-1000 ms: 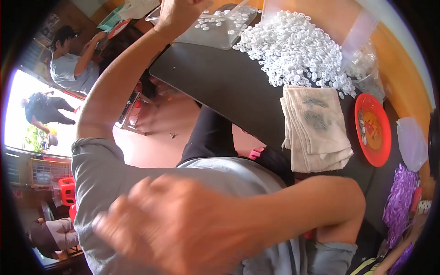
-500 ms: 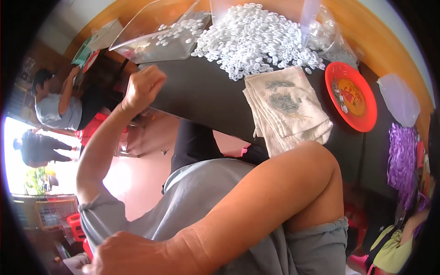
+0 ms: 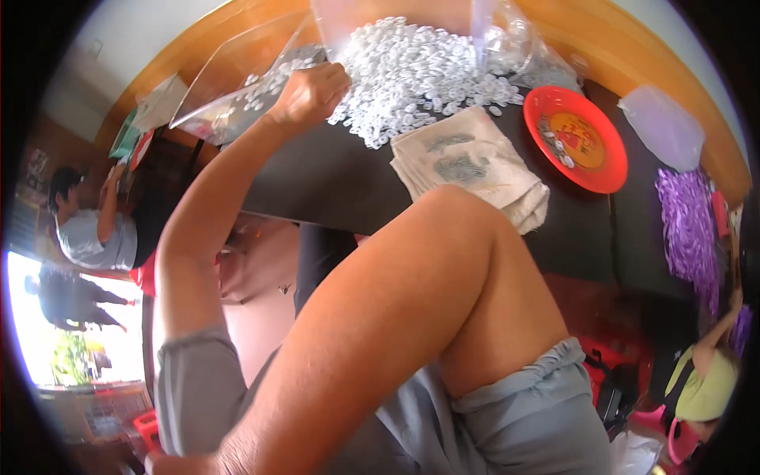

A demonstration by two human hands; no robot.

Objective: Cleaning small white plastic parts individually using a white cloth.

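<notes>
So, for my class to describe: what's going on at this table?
A person's left hand, fingers curled, is at the left side of a heap of small white pieces on a dark table; whether it holds any can't be told. The right hand is mostly cut off at the lower edge. A folded cloth lies nearer the person, with a red plate to its right.
</notes>
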